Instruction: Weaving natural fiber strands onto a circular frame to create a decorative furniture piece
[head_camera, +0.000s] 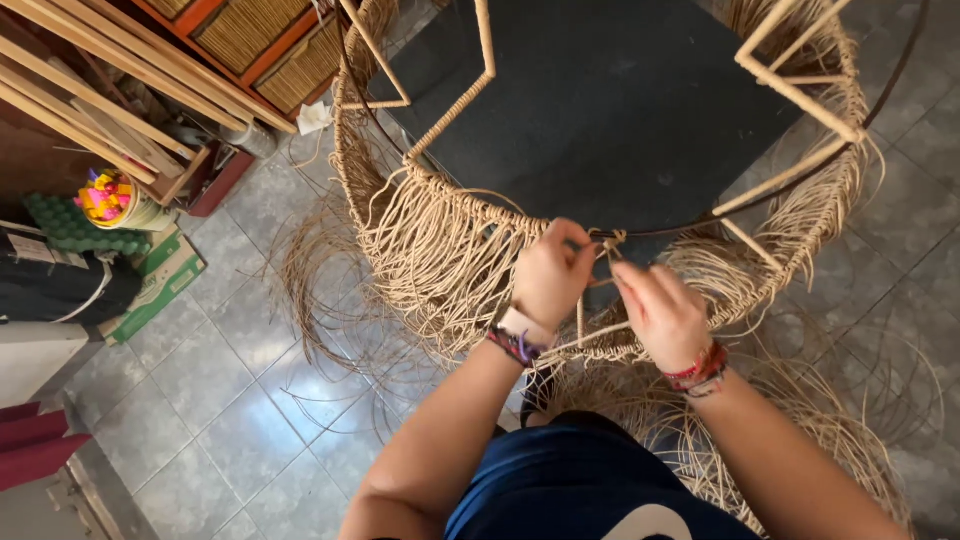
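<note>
Rattan strand (607, 240) pinched by left hand (549, 275), right hand (660, 312)

The round frame (700, 222) is showing as thin dark metal, its upright struts (455, 110) wrapped in pale, matt fibre. Rough, dry rattan strands (440, 260) are hanging from it in tan loops. The hands (610, 285) are pinching one strand; woven thread bracelets (700, 368) are sitting on the wrists. The floor tiles (240, 420) are looking grey, smooth and faintly glossy, and the wooden slats (90, 100) are lying bare and unvarnished
</note>
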